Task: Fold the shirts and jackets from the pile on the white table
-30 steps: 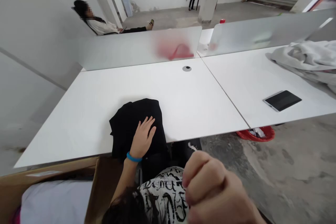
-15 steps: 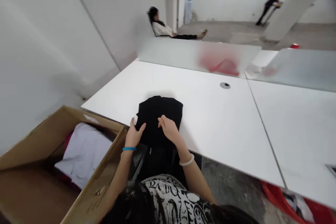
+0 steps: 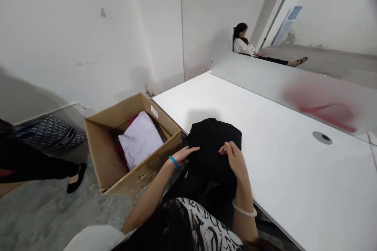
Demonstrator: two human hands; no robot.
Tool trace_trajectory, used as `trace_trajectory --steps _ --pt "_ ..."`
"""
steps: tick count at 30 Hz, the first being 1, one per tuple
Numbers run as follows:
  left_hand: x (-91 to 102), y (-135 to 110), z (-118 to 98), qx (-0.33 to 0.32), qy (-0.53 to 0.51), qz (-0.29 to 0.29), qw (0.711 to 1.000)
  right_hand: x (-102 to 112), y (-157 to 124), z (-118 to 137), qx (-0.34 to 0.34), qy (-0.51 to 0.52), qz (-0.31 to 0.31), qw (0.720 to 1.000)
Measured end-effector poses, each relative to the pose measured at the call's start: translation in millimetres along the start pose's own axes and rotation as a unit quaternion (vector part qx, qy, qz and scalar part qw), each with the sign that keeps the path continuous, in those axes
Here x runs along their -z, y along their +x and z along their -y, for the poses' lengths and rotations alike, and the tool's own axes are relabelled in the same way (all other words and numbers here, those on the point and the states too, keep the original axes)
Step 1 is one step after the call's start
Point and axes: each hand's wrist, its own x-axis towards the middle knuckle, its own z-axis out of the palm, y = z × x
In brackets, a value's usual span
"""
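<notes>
A folded black garment lies at the near edge of the white table, part of it hanging over the edge. My left hand, with a blue wristband, rests at the garment's left side, fingers stretched out flat. My right hand, with a white bead bracelet, sits on top of the garment, fingertips curled and pinching the cloth. Just left of the table stands an open cardboard box with a pale lilac garment and something pink inside.
A frosted divider with a red blur behind it runs along the table's far side, and a round cable hole lies to the right. Another person's leg and black shoe are on the floor at left. Someone sits far back by the wall.
The view has swung left, showing the box and floor. My left hand has gone from gripping the garment's edge to lying flat beside it. My right hand stays on top.
</notes>
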Motion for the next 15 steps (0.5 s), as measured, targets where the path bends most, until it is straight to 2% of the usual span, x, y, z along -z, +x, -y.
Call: trace_trajectory --steps 3,5,9,11,13,15 --pt "0.5 -1.5 -29.4 -0.025 0.008 0.022 0.999 7.3 -21.1 -1.7 -0.040 0.027 -0.118 0.992" --pt "8.5 -5.7 -48.7 -0.043 0.012 0.025 0.999 10.6 -37.2 -2.7 -0.051 0.032 -0.164 0.985" --pt "47.5 -26.4 -88.1 -0.088 -0.003 -0.002 0.996 15.9 -57.5 -2.5 -0.058 0.033 -0.200 0.978" --pt "77.3 -41.1 -103.8 -0.147 -0.027 -0.056 0.987 18.4 -58.5 -2.6 -0.070 0.028 -0.224 0.972" --pt "111.3 -53.3 -112.1 -0.209 -0.055 -0.149 0.965 19.6 -54.5 -4.4 -0.085 0.013 -0.243 0.966" --pt "147.2 -58.6 -110.4 -0.238 -0.078 -0.256 0.934 19.1 -47.6 -8.2 -0.102 -0.009 -0.240 0.965"
